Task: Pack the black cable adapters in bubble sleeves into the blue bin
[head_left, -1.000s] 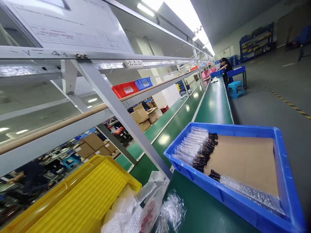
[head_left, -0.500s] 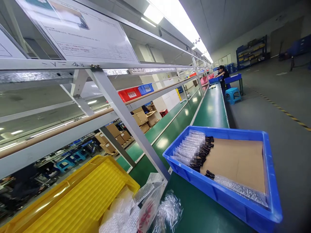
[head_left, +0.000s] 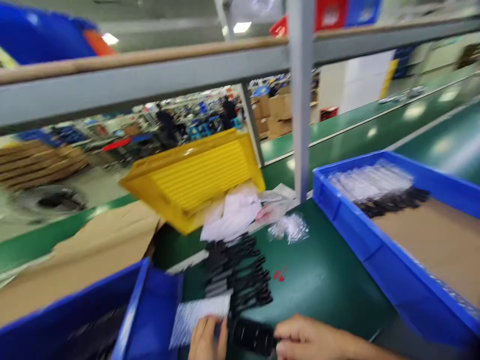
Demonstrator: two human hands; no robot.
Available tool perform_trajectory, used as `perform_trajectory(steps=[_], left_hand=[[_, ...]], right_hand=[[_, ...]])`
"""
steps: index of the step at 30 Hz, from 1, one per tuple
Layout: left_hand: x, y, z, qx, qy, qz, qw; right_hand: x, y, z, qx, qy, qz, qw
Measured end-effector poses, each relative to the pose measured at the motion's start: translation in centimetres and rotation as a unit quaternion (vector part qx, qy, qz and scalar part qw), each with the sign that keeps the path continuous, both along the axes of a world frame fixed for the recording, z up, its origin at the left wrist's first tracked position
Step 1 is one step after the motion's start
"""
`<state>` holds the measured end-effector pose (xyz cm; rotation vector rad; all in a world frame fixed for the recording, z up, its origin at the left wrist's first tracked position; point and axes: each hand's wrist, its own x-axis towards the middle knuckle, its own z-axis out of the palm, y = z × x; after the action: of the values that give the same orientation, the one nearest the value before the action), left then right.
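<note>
The picture is smeared by motion. My left hand sits at the bottom edge, fingers curled on a bubble-wrap bag lying on the green table. My right hand is beside it, fingers closed on a black part that lies between the two hands. Just beyond them is a pile of black parts on the table. A blue bin at the right holds wrapped black parts on a cardboard sheet.
A tilted yellow tray stands behind the pile, with white bubble bags and clear plastic bags in front of it. Another blue bin and cardboard lie at the left. A grey rack post rises mid-table.
The view has swung left and down from the long line to the table in front of me. Both hands, the pile of black parts and the left blue bin have come into view.
</note>
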<state>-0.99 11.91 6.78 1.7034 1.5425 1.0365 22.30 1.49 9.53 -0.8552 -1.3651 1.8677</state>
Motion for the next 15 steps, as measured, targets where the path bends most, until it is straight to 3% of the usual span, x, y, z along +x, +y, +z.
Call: perform_trajectory(steps=[2, 5, 10, 15], left_hand=[[-1.1, -2.0, 0.0, 0.034, 0.1, -0.036, 0.994], [-1.1, -2.7, 0.3, 0.055, 0.168, -0.055, 0.983], [-0.8, -2.8, 0.6, 0.056, 0.177, -0.047, 0.981], [-1.1, -3.2, 0.3, 0.068, 0.158, -0.039, 0.984]], right_hand=[[-0.5, 0.1, -0.1, -0.009, -0.005, -0.025, 1.0], [-0.7, 0.5, 0.6, 0.007, -0.039, -0.052, 0.998], [-1.2, 0.9, 1.3, 0.03, -0.105, -0.019, 0.994], [-2.4, 1.3, 0.5, 0.029, -0.091, 0.018, 0.995]])
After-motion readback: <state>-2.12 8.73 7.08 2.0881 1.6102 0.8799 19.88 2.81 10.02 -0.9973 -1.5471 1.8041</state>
